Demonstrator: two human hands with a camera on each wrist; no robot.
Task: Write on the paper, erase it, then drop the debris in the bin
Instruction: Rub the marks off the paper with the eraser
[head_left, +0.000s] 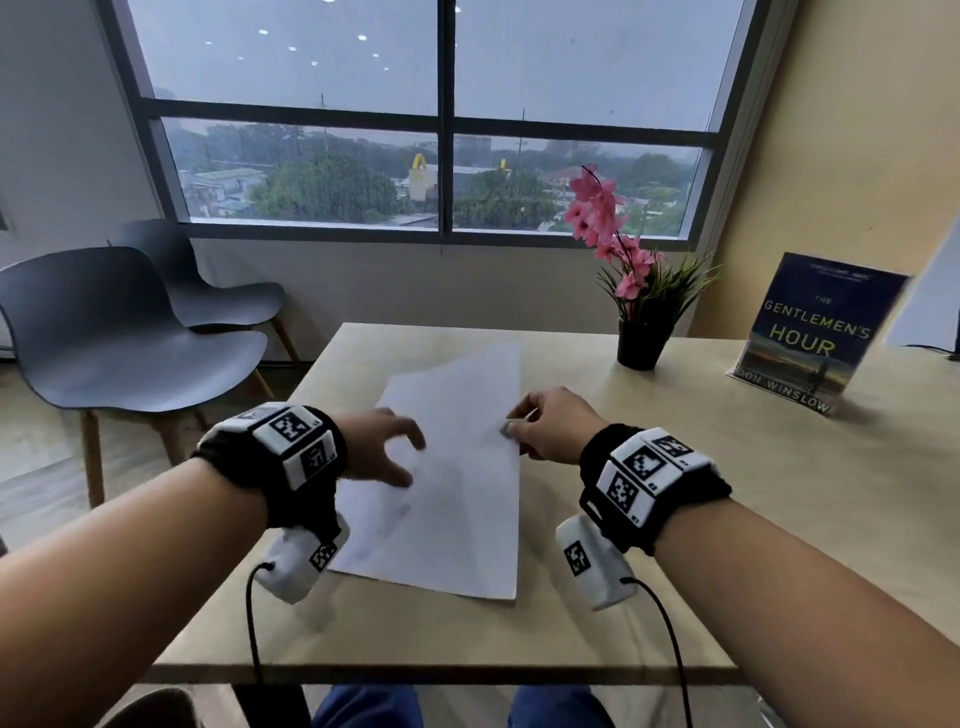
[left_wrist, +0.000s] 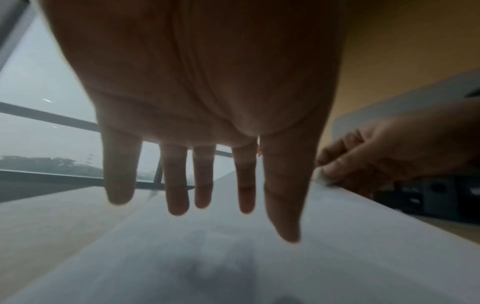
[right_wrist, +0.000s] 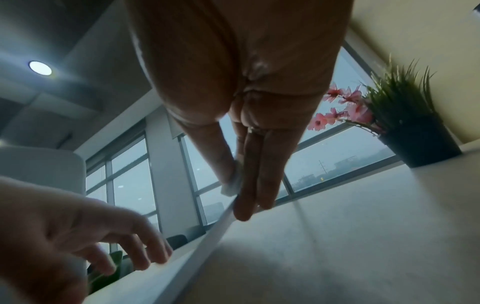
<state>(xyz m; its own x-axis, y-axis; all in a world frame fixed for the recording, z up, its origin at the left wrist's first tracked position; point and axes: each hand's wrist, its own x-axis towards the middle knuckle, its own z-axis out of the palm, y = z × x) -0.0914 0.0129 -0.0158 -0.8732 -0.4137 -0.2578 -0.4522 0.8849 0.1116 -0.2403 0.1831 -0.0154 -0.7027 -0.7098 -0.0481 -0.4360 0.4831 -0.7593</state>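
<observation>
White sheet of paper (head_left: 457, 467) flat on pale wooden table (head_left: 675, 493). Left hand (head_left: 382, 449) spread, fingers straight, above its left side. Right hand (head_left: 558, 423) pinching small white eraser (head_left: 505, 428) at right edge.

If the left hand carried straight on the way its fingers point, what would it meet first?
Probably the white sheet of paper. The left hand hangs open just above the paper's left part, fingers aimed forward and down. Touching or apart is unclear; nothing else lies in that line.
</observation>
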